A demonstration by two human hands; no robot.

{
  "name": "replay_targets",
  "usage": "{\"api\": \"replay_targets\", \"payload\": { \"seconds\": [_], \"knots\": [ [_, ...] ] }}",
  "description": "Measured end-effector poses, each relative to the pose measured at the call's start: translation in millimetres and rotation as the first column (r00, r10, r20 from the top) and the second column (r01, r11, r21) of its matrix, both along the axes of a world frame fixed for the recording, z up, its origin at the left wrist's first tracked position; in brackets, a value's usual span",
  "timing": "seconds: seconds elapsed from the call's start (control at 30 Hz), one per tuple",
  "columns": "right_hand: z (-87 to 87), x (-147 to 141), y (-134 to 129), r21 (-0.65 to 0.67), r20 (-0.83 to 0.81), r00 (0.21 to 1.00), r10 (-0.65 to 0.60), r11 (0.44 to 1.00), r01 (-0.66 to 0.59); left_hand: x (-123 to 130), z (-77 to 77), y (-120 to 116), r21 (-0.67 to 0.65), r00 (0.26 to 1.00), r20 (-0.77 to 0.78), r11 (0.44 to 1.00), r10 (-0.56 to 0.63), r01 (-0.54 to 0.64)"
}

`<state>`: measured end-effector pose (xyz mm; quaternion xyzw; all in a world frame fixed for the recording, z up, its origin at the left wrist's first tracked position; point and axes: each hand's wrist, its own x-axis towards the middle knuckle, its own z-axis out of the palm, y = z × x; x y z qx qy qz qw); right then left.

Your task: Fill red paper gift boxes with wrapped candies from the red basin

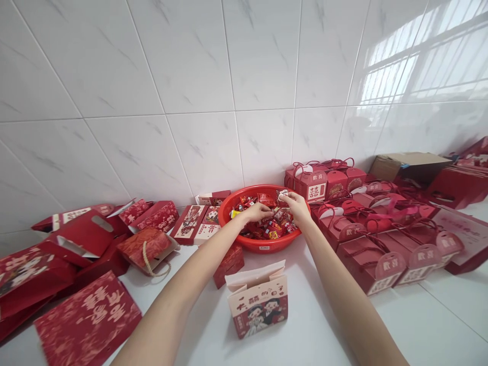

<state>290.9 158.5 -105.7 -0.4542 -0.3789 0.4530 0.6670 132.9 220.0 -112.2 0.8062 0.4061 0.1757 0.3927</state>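
Observation:
A round red plastic basin [263, 245] full of wrapped candies [272, 231] stands against the wall. Inside it my left hand [258, 212] reaches among the candies with its fingers curled together; what they hold, if anything, is hidden. Over the basin's right side, my right hand [296, 206] pinches a small white-wrapped candy [282, 194] between thumb and fingers. Nearer to me, between my forearms, a paper gift box [261, 305] with a cartoon couple printed on it stands upright, its top flaps unfolded. A small red box [229, 264] lies beside the basin under my left forearm.
Many red gift boxes with cord handles [385, 254] crowd the right side. On the left lie red paper boxes and bags [87, 320], among them a rope-handled box [147, 249]. A brown cardboard box [409, 165] sits at back right. A tiled wall [198, 137] rises behind.

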Motion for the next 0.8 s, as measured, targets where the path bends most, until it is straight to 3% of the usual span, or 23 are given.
{"api": "replay_targets", "payload": {
  "seconds": [0.27,0.47,0.6,0.8],
  "knots": [
    [-0.9,0.2,1.1,0.014,-0.012,1.000,-0.003,1.000,0.003,6.1,4.3,4.3,-0.069,0.998,0.046,0.997,-0.044,0.047],
    [-1.1,3.9,2.2,0.018,-0.047,0.999,0.016,1.000,-0.015,1.8,6.7,6.5,0.025,0.952,0.299,0.997,0.067,-0.078],
    [5.2,3.5,-6.2,0.020,-0.048,0.986,0.162,0.987,-0.161,5.0,10.8,6.1,0.081,0.880,0.464,0.985,0.098,-0.152],
    [9.4,1.7,-15.4,-0.001,0.021,0.897,0.441,0.898,-0.441,14.3,8.9,1.4,0.126,0.873,0.479,0.977,0.090,-0.170]
  ]
}}
